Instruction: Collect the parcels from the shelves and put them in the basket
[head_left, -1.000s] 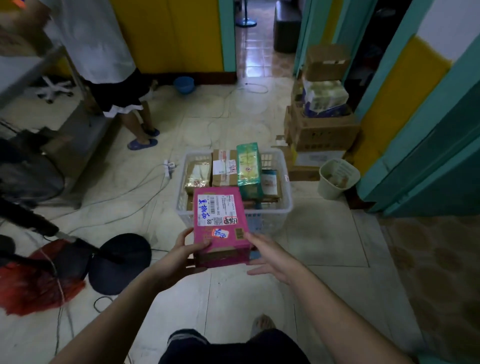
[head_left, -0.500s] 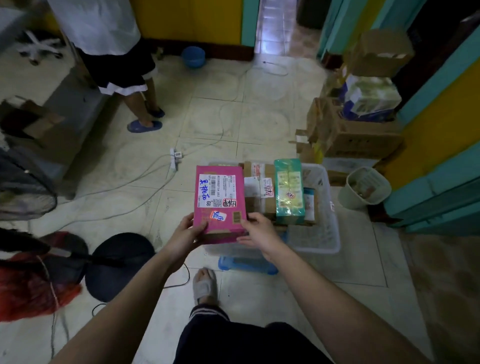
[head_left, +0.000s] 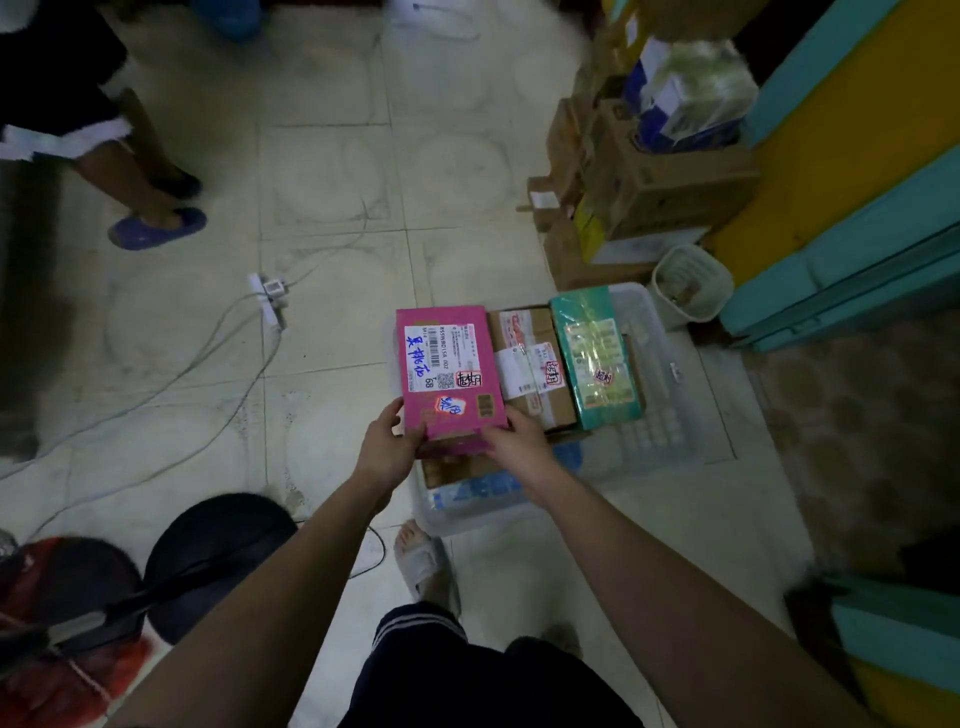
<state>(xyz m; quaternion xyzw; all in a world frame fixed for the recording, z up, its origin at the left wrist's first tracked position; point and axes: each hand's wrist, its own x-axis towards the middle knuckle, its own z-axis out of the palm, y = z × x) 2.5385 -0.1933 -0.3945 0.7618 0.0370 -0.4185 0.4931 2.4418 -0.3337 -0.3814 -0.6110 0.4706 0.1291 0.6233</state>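
Both hands hold one pink parcel (head_left: 445, 371) by its near end, over the left part of a white basket (head_left: 660, 364) that stands on the tiled floor (head_left: 332, 171). The left hand (head_left: 387, 447) grips the near left corner, thumb curled on the top face and the other fingers hidden beneath. The right hand (head_left: 514, 441) grips the near right corner, its fingers (head_left: 501, 434) curled over the near edge. The parcel lies roughly level, label side up, with a white shipping label and blue handwriting; whether its underside touches the contents below cannot be told. In the basket, just right of the pink parcel, lies a brown box (head_left: 535, 364) with white labels and tape, and right of that a green pack (head_left: 597, 358), wrapped in clear film, resting higher than the box. A blue-and-white item (head_left: 478, 491) shows through the basket's near wall, below the hands. Beyond the basket, cartons (head_left: 649, 192) are stacked against a yellow and teal wall, with a film-wrapped bundle (head_left: 691, 93) on top and a pale bin (head_left: 691, 283) just beside the basket's far right corner. A power strip (head_left: 270, 296) with cables lies on the floor to the left. A second person's legs, in blue slippers (head_left: 158, 228), stand at upper left. A black round fan base (head_left: 218, 561) sits at lower left.
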